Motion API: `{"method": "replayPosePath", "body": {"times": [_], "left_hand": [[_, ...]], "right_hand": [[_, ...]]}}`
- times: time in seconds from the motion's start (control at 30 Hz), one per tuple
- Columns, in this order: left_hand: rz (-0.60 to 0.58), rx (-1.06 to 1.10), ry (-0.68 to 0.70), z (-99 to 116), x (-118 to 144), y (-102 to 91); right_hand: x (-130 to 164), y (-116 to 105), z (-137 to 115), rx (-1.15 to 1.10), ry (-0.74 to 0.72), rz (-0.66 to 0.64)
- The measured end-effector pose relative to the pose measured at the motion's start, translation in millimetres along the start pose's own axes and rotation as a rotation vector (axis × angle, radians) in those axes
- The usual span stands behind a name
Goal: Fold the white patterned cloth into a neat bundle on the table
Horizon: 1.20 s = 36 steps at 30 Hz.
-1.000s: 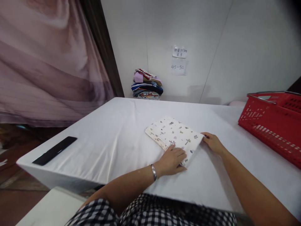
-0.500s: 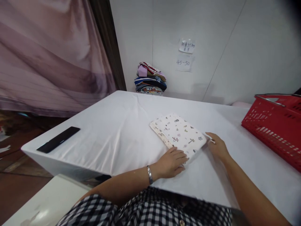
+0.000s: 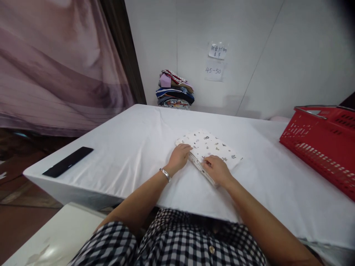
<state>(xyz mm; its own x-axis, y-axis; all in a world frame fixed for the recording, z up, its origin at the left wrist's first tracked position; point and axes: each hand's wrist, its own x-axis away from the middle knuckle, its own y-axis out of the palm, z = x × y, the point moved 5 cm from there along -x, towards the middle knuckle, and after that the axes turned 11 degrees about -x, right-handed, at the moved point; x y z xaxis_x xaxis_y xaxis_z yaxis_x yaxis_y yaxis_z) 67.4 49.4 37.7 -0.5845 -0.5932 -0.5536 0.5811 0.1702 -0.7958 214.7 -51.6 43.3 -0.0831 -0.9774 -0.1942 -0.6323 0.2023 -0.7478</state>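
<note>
A folded white cloth [image 3: 212, 142] printed with small plants and figures lies on the white-covered table [image 3: 116, 147], its stacked layers showing along the near left edge. My left hand [image 3: 179, 157] is closed at that edge near the cloth's left corner, with a bracelet on the wrist. Further along the same edge, my right hand [image 3: 218, 170] has its thumb and fingers pinched together on the cloth. Parts of the edge are hidden beneath both hands.
To the right stands a red plastic basket [image 3: 318, 147] with a metal handle. A flat black object [image 3: 68, 162] lies at the table's left edge. Folded fabrics [image 3: 175, 90] are stacked by the back wall. A pale surface [image 3: 63, 232] is at lower left, and a pink curtain [image 3: 61, 66] hangs behind.
My left hand has slid up and left along the cloth's near edge. My right hand has left the right corner and moved left onto that same edge.
</note>
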Motion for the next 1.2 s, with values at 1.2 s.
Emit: {"method": "replayPosePath", "body": {"times": [1.2], "left_hand": [[-0.097, 0.058, 0.187, -3.7, 0.1, 16.6]], "right_hand": [[13.8, 15.2, 0.4, 0.072, -0.019, -0.022]]}}
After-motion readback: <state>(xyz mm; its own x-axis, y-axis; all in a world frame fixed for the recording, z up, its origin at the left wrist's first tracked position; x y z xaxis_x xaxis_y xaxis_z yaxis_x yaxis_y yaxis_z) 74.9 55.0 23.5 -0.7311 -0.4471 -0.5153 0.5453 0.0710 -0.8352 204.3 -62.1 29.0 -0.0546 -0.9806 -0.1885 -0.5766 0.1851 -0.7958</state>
